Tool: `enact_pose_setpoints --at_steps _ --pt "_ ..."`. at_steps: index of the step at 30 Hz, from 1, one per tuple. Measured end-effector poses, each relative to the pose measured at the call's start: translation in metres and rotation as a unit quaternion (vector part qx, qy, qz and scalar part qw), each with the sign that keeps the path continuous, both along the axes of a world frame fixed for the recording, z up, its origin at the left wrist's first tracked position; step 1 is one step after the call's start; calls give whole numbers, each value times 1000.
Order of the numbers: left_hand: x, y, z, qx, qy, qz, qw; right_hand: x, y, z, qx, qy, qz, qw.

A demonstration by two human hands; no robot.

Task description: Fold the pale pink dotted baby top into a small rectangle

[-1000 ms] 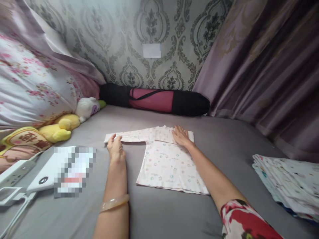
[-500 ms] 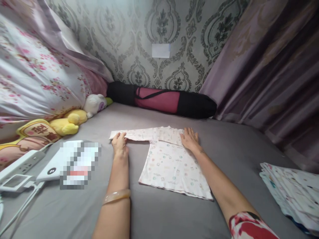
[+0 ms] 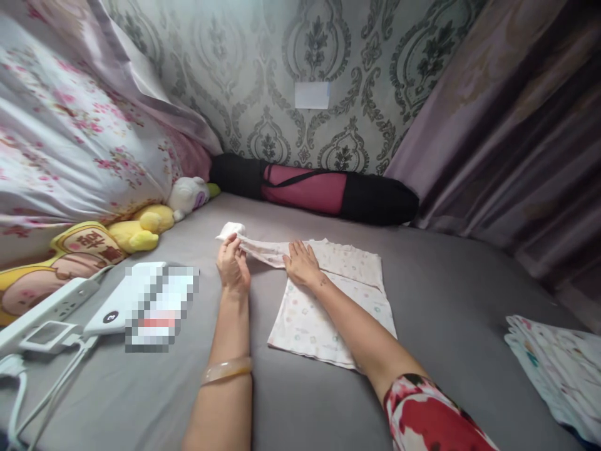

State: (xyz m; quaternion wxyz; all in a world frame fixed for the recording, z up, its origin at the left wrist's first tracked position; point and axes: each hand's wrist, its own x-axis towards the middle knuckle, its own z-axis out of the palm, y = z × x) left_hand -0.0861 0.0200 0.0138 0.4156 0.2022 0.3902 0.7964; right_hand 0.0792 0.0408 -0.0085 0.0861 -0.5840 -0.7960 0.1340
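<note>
A small white long-sleeved shirt [image 3: 300,319] with a faint pastel print lies spread on the grey bed sheet. Its right sleeve is folded flat across the upper body. My left hand [image 3: 233,266] pinches the left sleeve close to the cuff and lifts that end off the sheet. Flat on the shirt near the left shoulder, where the sleeve joins, rests my right hand [image 3: 303,263], its fingers extended. My right forearm covers part of the shirt's lower body.
A stack of folded clothes [image 3: 558,369] sits at the right. On the left are a power strip [image 3: 61,310], a white power bank [image 3: 124,297] with cables, and plush toys [image 3: 136,233]. A black and pink bag [image 3: 305,188] lies along the wall.
My right hand has moved left from the folded right sleeve to the left shoulder. My left hand has raised the left sleeve's cuff end off the sheet. The view has shifted slightly.
</note>
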Motion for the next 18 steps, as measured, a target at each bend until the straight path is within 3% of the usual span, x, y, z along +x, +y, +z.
enact_pose_setpoints --at_steps 3,7,9,11,13,15,18 --pt "5 -5 8 43 -4 -18 999 -2 2 -3 -14 -15 -4 1000" --pt "16 -9 14 69 71 -42 994 3 8 3 -47 10 12 999" --pt "23 -9 15 73 107 -50 990 6 9 11 -40 77 5 996" --pt "30 -10 15 74 148 -59 984 8 8 21 -52 210 -43 975" --pt "37 -11 15 73 193 -72 976 11 4 35 -101 335 -93 932" --pt "44 -14 16 79 238 -96 963 17 0 50 -201 447 -107 865" --pt "56 -21 19 103 317 -164 928 35 -4 70 -334 608 -105 713"
